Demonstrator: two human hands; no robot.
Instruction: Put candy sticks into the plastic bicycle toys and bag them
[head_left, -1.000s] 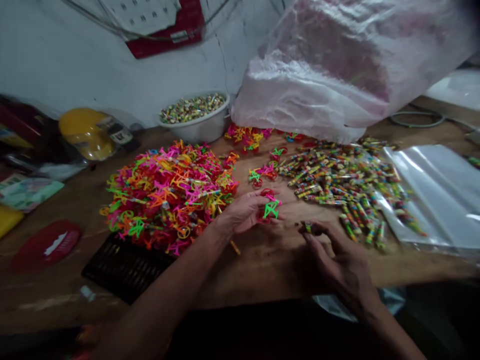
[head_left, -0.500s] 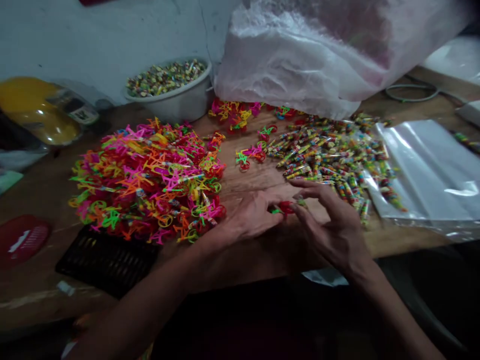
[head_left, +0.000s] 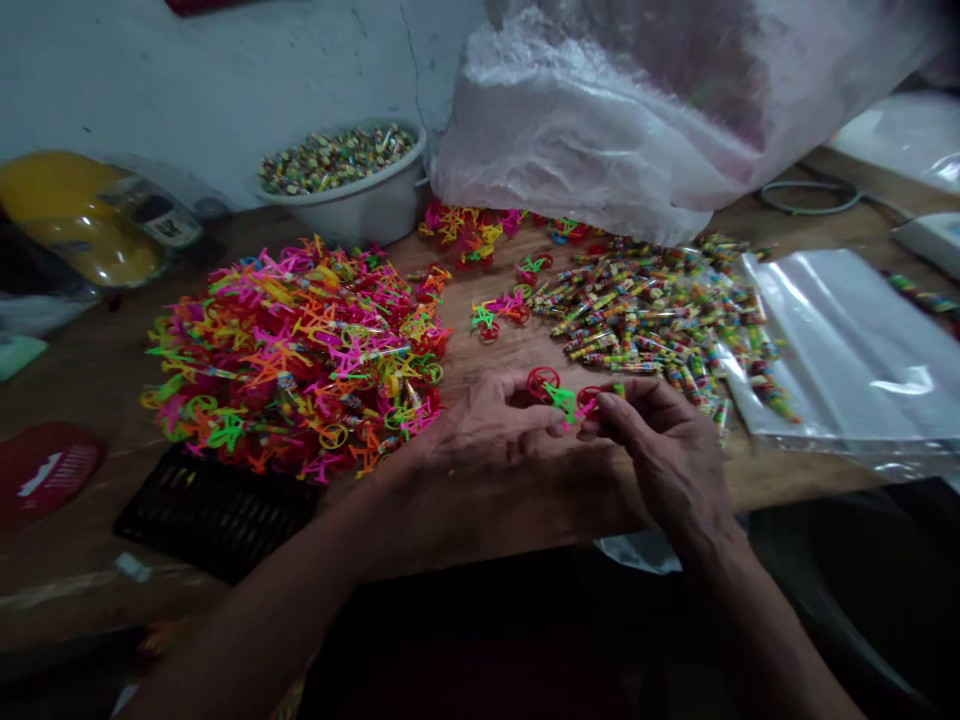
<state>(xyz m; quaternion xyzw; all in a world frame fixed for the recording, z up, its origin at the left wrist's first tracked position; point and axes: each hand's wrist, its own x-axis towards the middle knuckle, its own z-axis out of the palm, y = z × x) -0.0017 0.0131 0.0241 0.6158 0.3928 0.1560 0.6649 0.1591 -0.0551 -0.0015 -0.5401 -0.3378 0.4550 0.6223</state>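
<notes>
A small plastic bicycle (head_left: 561, 400) with a green frame, red wheels and a pink part is held up between both hands. My left hand (head_left: 499, 415) grips its left side between thumb and fingers. The fingertips of my right hand (head_left: 660, 430) are closed at its right wheel, and a small yellow-green wrapped tube (head_left: 619, 390) shows at those fingers. To the left is a large heap of colourful plastic bicycles (head_left: 300, 360). Beyond my right hand lies a pile of wrapped candy tubes (head_left: 645, 300).
A white tub (head_left: 360, 205) of small candies stands by the wall. A big plastic bag (head_left: 585, 140) covers the back. Clear bags (head_left: 862, 340) lie at right, a black basket (head_left: 214, 510) at left, a few bicycles (head_left: 502, 312) mid-table.
The bicycle between my hands has turned upright and shows more of its green frame and wheels. My left hand has shifted slightly left, and the fingers of my right hand have drawn together.
</notes>
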